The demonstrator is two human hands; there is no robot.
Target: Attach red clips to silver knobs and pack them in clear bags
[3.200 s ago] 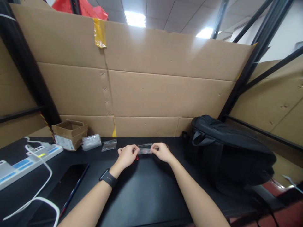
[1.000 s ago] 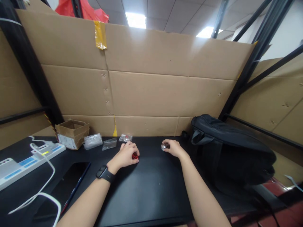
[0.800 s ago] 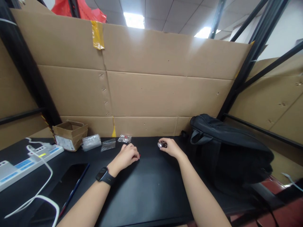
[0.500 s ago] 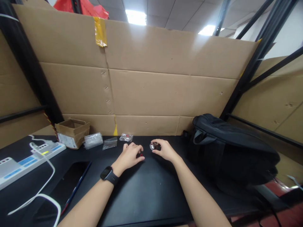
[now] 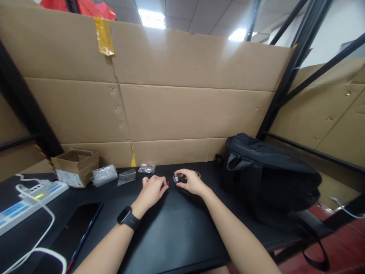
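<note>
My left hand (image 5: 154, 190), a dark watch on its wrist, pinches a small red item (image 5: 168, 183) whose kind is too small to tell. Just to its right, my right hand (image 5: 190, 182) curls its thumb and fingers round a small dark brown thing with a clear, shiny round end (image 5: 176, 177). Part of that thing is hidden by the fingers. Both hands are low over the black table (image 5: 173, 232), a short gap between them. Behind my left hand lies a small clear bag (image 5: 147, 168) with something red and silvery in it.
At the left are an opened cardboard box (image 5: 74, 167), clear plastic bags (image 5: 105, 175), a flat clear bag (image 5: 126, 177), a power strip (image 5: 34, 203) with white cables and a dark tablet-like device (image 5: 76, 228). A black backpack (image 5: 268, 179) stands at the right; a cardboard wall (image 5: 168, 110) closes the back.
The view has swung slightly to the right. My left thumb and fingers have closed together on the red item, where they stood apart before. My right hand keeps its hold.
</note>
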